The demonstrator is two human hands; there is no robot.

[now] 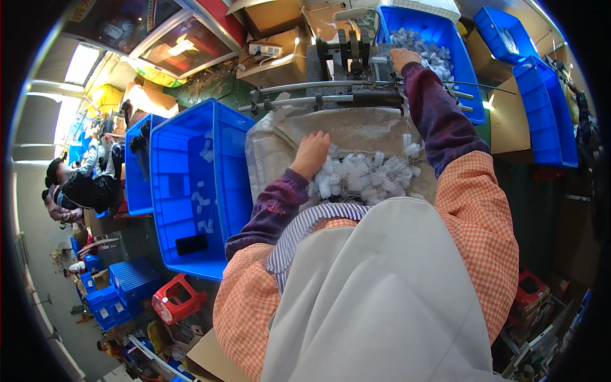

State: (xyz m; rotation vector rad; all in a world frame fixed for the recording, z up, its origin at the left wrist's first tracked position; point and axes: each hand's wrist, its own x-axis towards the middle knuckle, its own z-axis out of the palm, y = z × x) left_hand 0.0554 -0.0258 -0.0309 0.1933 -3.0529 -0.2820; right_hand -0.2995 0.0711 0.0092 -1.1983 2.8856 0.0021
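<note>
A worker in an orange-checked top and purple cuffs sits over a heap of small white plastic pieces [366, 175] on a pale cloth [363, 127] across the lap. The left hand [312, 155] hovers at the heap's upper left edge, its grip loosely curled; whether a piece sits within the fingers cannot be told. The right hand [405, 60] reaches forward to the right side of a dark metal fixture [354, 48], its grip partly closed; anything in it cannot be made out. Just beyond stands a blue bin [470, 83] of white pieces. At left, another blue bin [179, 146] holds a few scattered pieces and a black flat object [191, 244].
</note>
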